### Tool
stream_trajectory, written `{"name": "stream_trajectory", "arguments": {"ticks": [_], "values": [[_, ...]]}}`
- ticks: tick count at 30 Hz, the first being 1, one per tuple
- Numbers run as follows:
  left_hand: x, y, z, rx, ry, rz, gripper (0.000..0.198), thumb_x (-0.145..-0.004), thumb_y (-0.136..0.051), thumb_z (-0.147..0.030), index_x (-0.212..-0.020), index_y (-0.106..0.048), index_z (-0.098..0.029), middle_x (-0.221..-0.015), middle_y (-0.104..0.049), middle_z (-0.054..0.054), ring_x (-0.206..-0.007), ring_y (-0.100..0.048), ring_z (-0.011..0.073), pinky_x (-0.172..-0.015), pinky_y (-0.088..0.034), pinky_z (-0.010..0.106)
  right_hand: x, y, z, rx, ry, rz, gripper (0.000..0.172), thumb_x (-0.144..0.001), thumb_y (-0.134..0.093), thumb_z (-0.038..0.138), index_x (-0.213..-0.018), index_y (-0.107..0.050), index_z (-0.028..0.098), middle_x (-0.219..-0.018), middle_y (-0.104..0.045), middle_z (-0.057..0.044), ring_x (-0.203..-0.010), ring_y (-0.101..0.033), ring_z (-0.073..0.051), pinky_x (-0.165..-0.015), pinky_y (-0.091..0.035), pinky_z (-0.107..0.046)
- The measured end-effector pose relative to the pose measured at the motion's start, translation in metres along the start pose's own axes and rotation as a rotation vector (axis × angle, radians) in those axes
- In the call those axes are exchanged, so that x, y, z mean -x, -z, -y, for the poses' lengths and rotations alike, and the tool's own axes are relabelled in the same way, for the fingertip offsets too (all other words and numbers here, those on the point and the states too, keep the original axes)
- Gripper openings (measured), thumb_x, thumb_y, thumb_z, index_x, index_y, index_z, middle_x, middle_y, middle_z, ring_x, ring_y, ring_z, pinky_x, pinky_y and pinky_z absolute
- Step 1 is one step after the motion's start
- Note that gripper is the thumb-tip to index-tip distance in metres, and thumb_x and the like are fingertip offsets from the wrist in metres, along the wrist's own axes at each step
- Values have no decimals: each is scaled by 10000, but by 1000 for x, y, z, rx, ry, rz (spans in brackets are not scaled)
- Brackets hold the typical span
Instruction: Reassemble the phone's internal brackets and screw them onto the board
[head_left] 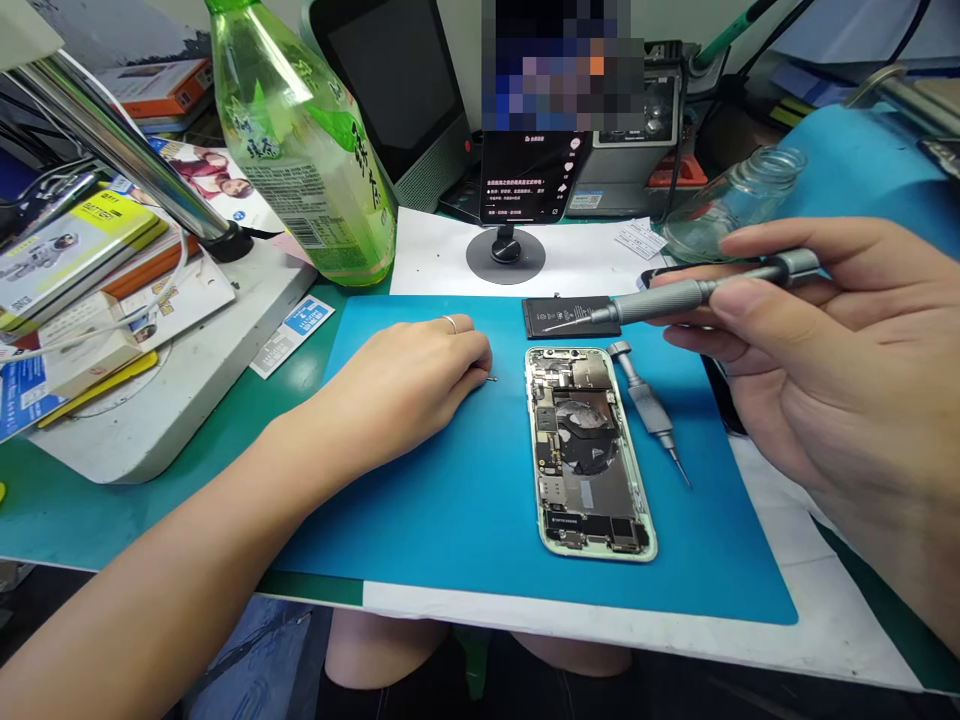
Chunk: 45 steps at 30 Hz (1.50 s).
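Observation:
My right hand (pixel 795 330) grips a grey precision screwdriver (pixel 675 297), its thin tip pointing left above a black battery (pixel 574 318). My left hand (pixel 431 375) rests on the blue mat (pixel 450 500) with its fingers pressed together; a tiny metal piece (pixel 491 379) shows at the fingertips, too small to name. An opened phone (pixel 589 455) with a pale green frame lies on the mat between my hands, its inner parts exposed. A second screwdriver (pixel 651 410) lies along the phone's right side, tip toward me.
Behind the mat stand a green bottle (pixel 307 150), a phone on a round stand (pixel 534 185), a grey monitor (pixel 390 80) and a glass jar (pixel 731 205) on its side. Boxes and booklets (pixel 82 260) pile up at the left on a white base under a metal lamp arm (pixel 135 145).

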<state>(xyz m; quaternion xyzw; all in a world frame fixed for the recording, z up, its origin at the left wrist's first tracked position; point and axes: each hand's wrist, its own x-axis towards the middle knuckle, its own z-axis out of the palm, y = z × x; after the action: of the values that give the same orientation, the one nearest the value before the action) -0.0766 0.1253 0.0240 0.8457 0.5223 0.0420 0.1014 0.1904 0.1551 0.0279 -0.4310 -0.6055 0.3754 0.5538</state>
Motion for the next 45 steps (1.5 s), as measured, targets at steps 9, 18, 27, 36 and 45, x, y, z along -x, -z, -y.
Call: {"name": "stream_trajectory", "arguments": {"ticks": [9,18,27,36,45], "values": [[4,11,-15,62,20,26,163,-1065,-589,-227,-1006,-739,-201,-1015,-745,46,-888,-702,248,-738,-461,358,-4,-3,-5,-81,-55,-27,187,-876,-770,125,-1055,-748,175,-940,-789,-15,-941,-817,-204,-809,-725,-260],[57,-6,-74,73,-92,-55,311,-1132,-422,-227,-989,-696,-199,-946,-705,35,-770,-692,205,-648,-449,347,-4,-1,-12,-149,-81,8,196,-880,-775,132,-1061,-711,176,-927,-787,5,-983,-813,-185,-823,-717,-261],[55,-27,-90,-55,-65,-120,208,-1098,-510,-126,-1036,-699,-187,-938,-706,24,-721,-653,206,-637,-457,339,2,-3,-4,-229,-70,50,177,-933,-709,72,-1029,-713,221,-892,-776,58,-917,-806,-131,-803,-703,-211],[56,-26,-92,35,-46,-116,200,-1090,-527,-147,-1008,-707,-177,-908,-699,17,-695,-671,206,-591,-453,353,1,-4,-4,-217,-74,37,200,-931,-703,36,-1027,-726,210,-867,-774,45,-851,-794,-119,-781,-694,-210],[63,-27,-93,60,-32,-156,194,-1109,-506,-177,-1062,-694,-176,-947,-686,25,-755,-671,212,-602,-444,374,1,-5,-1,-201,-91,8,183,-932,-705,6,-1017,-717,168,-818,-757,32,-841,-802,-132,-728,-693,-182]]}}
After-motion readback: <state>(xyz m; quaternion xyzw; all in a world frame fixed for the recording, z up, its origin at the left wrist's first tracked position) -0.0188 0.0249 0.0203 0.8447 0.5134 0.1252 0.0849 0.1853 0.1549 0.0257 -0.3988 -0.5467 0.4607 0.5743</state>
